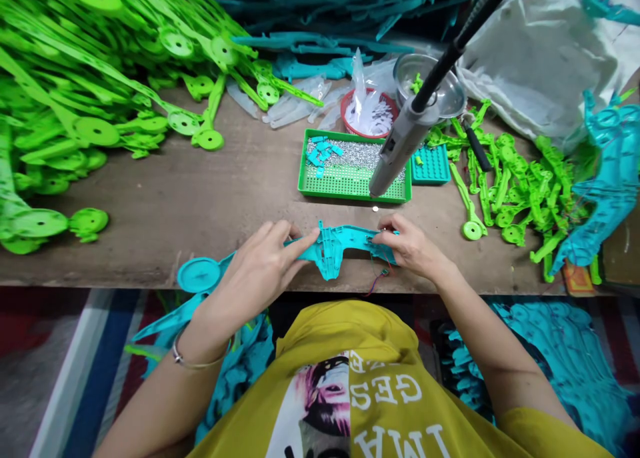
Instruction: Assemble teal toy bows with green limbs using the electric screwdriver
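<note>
A long turquoise plastic toy shell (330,245) lies along the front edge of the table, its ribbed inner side up. My left hand (265,265) is wrapped round its left part, the index finger stretched along it. To the left of that hand a round turquoise disc (199,274) sticks out. My right hand (407,245) pinches the shell's right end, thumb and index finger over a small dark part inside it. Thin wires with a tiny circuit board (384,273) hang below this end. What else lies under the right fingertips is hidden.
An electric screwdriver (397,145) hangs over a green tray (350,193) of screws and small turquoise pieces. Behind stand a red basket (345,105) and a metal bowl (453,88). Green plastic parts pile up left (95,131) and right (530,185); turquoise shells (607,158) stand far right.
</note>
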A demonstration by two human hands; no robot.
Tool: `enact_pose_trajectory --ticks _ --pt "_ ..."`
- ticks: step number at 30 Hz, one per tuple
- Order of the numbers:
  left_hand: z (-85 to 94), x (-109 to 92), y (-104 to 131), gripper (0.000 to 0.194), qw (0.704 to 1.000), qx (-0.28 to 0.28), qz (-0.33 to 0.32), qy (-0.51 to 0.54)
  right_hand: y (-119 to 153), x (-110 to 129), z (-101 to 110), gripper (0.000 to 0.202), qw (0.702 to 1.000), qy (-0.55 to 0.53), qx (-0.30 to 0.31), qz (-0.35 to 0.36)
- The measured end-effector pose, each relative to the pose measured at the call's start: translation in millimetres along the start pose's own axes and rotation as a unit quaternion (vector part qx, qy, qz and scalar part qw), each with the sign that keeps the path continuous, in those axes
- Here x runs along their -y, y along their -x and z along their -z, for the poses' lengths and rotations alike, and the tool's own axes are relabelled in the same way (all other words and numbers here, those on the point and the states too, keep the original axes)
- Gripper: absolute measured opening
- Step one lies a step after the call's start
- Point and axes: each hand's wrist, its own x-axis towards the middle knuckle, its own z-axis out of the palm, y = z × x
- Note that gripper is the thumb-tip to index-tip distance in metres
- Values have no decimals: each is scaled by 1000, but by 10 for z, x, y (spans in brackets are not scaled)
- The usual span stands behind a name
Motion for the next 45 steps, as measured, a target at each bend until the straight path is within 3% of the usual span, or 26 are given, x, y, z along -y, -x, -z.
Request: enact_pose_trajectory --ticks 4,7,11,15,20,28,33,35,39,42,45 --pt "-12 6 20 46 1000 -7 4 -6 28 24 25 26 1000 -4 -24 -5" --pt "-5 -18 35 46 1000 -13 12 -1 14 150 51 28 993 -31 -94 -70" --pt "9 -80 49 47 999 -23 17 -18 -52 399 48 18 956 -97 -206 -183" --pt "21 -148 52 44 998 -35 14 -41 -98 535 -22 13 937 -155 -221 -223" --pt "45 -203 48 42 997 -52 0 -52 -103 551 -88 11 936 -148 -210 -242" --pt "52 -237 44 42 996 -67 -7 -63 -109 614 -75 13 954 -84 -195 -212" --pt "0 -197 101 44 997 -61 -2 -41 -170 247 -57 21 972 -35 -158 -169" --pt "-23 -180 133 44 998 -57 4 -34 -227 -5 -81 31 987 -7 -96 -128" --pt "-65 -169 176 43 998 -49 9 -26 -305 -373 -139 31 995 42 26 -82" --pt "-106 -176 179 43 999 -50 11 -16 -270 -399 -111 28 993 58 47 -86" --pt "-162 -198 157 44 998 -51 23 -5 -172 -209 -25 27 990 43 -20 -130"
